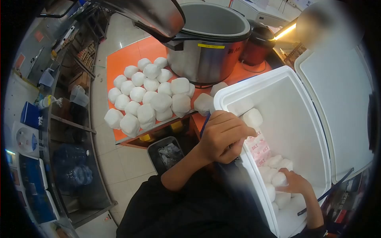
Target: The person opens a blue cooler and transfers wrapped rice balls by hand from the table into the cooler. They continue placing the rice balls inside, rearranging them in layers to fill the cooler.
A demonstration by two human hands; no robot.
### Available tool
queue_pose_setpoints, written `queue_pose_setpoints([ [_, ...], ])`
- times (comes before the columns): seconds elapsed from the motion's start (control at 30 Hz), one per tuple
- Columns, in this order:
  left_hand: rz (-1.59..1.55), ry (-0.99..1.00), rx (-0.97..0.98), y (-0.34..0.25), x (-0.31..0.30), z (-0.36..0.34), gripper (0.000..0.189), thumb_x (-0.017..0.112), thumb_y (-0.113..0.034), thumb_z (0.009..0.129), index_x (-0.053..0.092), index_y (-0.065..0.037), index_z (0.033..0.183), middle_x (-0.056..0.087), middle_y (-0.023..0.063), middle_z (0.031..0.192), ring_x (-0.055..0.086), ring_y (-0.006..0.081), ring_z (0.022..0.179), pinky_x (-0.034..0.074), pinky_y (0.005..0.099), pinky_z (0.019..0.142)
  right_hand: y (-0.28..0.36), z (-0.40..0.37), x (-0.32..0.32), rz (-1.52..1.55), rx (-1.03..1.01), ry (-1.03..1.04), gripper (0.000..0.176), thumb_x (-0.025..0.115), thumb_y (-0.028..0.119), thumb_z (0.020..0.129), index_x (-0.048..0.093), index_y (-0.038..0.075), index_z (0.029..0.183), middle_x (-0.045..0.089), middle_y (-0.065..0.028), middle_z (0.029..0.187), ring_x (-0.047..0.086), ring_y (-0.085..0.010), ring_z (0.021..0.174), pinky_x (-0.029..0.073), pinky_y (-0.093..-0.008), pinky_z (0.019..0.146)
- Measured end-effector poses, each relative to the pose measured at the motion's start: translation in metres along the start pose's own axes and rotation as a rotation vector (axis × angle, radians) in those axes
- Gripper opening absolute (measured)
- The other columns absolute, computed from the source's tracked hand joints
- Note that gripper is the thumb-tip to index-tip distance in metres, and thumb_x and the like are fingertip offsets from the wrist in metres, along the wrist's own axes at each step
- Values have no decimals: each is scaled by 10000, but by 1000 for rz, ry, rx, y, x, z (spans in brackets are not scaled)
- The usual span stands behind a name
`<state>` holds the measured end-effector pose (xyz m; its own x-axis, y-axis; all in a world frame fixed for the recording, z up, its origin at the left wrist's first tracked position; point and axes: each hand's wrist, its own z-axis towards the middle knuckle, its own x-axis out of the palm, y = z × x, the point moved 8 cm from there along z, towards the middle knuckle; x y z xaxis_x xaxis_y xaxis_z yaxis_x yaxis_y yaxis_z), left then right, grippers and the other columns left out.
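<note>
One white packet (279,179) in right hand (297,183) grip, inside cooler (278,85)

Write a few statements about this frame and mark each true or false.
1. The foam box stands open. True.
2. The right hand reaches into the cooker. False: it is inside the foam box, on the white packets there.
3. The left hand, at the box's rim, has its fingers curled on a pink-printed paper. True.
4. The orange table holds a single packet. False: many wrapped packets lie heaped on it.
5. The cooker is closed. False: its lid is raised.
</note>
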<state>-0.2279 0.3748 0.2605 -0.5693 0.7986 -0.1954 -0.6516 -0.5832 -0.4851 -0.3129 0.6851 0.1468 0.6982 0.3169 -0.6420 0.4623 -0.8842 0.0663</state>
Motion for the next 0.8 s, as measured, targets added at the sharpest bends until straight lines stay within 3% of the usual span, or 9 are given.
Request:
queue_pose_setpoints([
  [0.13,-3,-2,11,-1,-1,1,193,491,-67,584,613,-80,733,550,45,657,518,191,622,358,287,620,-12,5,10,-50,-72,62,884,662,530,598,284,109,1277,440,-316,1124,520,-419,937,418,-432,820],
  [0.23,-20,-7,25,-2,-2,1,197,491,-76,594,618,-74,744,553,45,653,521,188,613,362,293,623,-8,0,6,-155,67,133,919,680,512,589,250,128,1305,443,-263,1135,524,-395,944,425,-442,798],
  [0.3,17,-1,28,-1,0,0,192,480,-99,608,624,-72,732,560,42,635,522,186,596,367,295,623,1,-4,-2,-424,-74,39,899,713,432,571,277,138,1300,481,-179,1098,546,-344,906,446,-405,757],
  [0.4,61,-6,11,0,2,0,200,457,-142,623,628,-71,697,567,42,608,519,185,572,368,304,606,10,0,-21,-613,-146,-21,573,616,223,684,414,131,1212,491,-130,1084,545,-302,894,453,-408,704],
  [0.53,63,-31,31,-1,2,1,209,438,-145,612,620,-64,679,568,35,591,513,178,547,365,307,595,50,34,-79,-437,-241,-377,460,519,68,713,451,108,1166,501,-126,1033,544,-290,878,463,-398,683],
  [0.6,55,-44,21,-1,2,2,206,428,-147,611,607,-57,662,561,27,571,510,171,542,365,301,600,73,60,-95,-452,-465,-567,491,537,94,722,419,104,1199,505,-156,998,546,-296,853,465,-401,695],
  [0.67,61,-44,6,-2,3,2,208,425,-149,615,605,-55,660,559,29,569,508,173,537,366,300,598,71,110,-96,-321,-363,-409,621,590,208,729,321,50,1266,474,-215,1089,531,-319,929,460,-394,742],
  [0.73,62,-41,-3,-2,3,3,211,423,-152,619,604,-52,659,557,32,567,506,175,533,367,300,595,60,162,-97,31,-117,-398,826,613,391,713,206,-24,1299,400,-273,1188,502,-354,1008,439,-386,811],
  [0.8,104,-44,-2,-3,3,2,214,415,-154,628,599,-48,658,549,43,556,503,182,528,369,304,591,57,204,-83,186,-125,-534,981,596,523,675,135,-87,1290,372,-294,1218,483,-376,1046,418,-378,852],
])
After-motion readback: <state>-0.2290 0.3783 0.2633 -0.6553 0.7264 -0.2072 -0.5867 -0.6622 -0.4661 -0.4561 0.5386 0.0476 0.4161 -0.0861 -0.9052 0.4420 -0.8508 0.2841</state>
